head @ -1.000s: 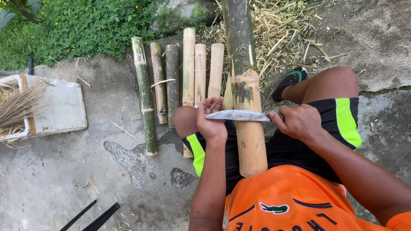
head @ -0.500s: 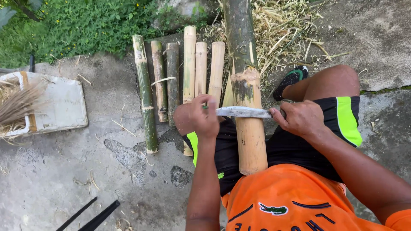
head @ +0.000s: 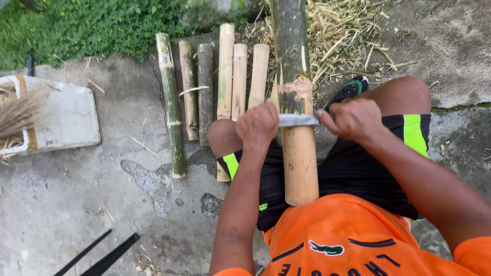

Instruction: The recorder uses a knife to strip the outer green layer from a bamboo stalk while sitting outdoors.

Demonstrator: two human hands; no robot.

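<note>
A thick bamboo pole [head: 299, 148] runs from my lap away between my knees; its near part is stripped pale, its far part is dark green. A steel blade [head: 298, 120] lies flat across it. My left hand [head: 260, 124] grips the blade's left end. My right hand [head: 352, 119] is closed around the other end, the handle hidden in the fist. I sit on the ground in an orange shirt and black shorts, one shoe [head: 350, 89] showing beyond my right hand.
Several cut bamboo lengths [head: 225, 76] lie side by side on the concrete left of the pole, with a long green one [head: 171, 107] furthest left. A white tray [head: 66, 120] holds dry fibres at far left. Black sticks [head: 99, 255] lie near. Shavings and grass lie beyond.
Both hands and the blade have slid a little further away along the pole. My left hand has shifted from resting over the blade to gripping its end.
</note>
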